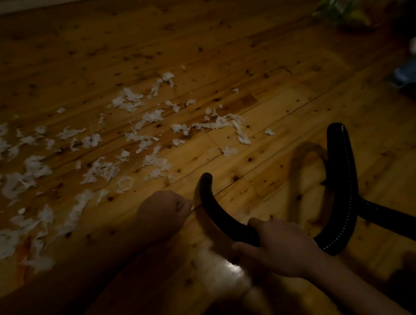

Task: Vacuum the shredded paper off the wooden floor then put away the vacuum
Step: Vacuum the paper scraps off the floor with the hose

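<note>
White, ragged shredded paper (99, 168) lies scattered on the knotty wooden floor (270, 86), left of and beyond both hands. The left hand (165, 211) is curled into a fist with nothing seen in it, just beside the smooth, black, curved vacuum tube (210, 200). The right hand (279, 248) grips that tube's base. The ribbed hose (342, 174) loops to its right.

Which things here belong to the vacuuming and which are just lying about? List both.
Job: shredded paper, wooden floor, vacuum hose, right hand gripping the hose.
Lying about: clear bag at top right, blue object at the right edge.
</note>
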`<state>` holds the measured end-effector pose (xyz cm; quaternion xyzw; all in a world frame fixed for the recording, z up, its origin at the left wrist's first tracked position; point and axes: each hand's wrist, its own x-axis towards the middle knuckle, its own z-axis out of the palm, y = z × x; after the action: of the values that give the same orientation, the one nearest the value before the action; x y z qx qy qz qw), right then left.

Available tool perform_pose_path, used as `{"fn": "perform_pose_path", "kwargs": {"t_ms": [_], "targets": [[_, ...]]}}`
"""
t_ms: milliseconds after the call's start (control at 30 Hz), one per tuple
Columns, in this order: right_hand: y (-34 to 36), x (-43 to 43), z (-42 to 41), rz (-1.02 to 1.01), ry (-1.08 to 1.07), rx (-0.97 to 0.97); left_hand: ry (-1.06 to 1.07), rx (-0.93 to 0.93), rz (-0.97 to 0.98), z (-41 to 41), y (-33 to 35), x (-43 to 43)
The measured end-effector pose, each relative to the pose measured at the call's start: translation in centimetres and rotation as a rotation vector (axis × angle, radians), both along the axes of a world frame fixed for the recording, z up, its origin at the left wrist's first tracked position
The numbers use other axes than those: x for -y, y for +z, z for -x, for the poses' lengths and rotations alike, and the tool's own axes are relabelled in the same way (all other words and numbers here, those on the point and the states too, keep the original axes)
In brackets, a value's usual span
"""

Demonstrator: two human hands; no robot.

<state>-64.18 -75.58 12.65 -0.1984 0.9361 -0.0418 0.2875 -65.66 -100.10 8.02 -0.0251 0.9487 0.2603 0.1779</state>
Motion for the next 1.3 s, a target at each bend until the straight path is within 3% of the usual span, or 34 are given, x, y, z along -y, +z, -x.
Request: {"fn": "perform_pose_path", "kwargs": {"t_ms": [367, 1300], "targets": [[0.2, -1.4, 2.3, 0.038, -0.121, -0.006, 0.005, -0.031, -0.122, 0.4, -0.1, -1.5], [-1.6, -5.4, 6.8, 0.101, -0.282, -0.029, 0.038, -0.031, -0.184, 0.8, 0.0, -3.1]]}}
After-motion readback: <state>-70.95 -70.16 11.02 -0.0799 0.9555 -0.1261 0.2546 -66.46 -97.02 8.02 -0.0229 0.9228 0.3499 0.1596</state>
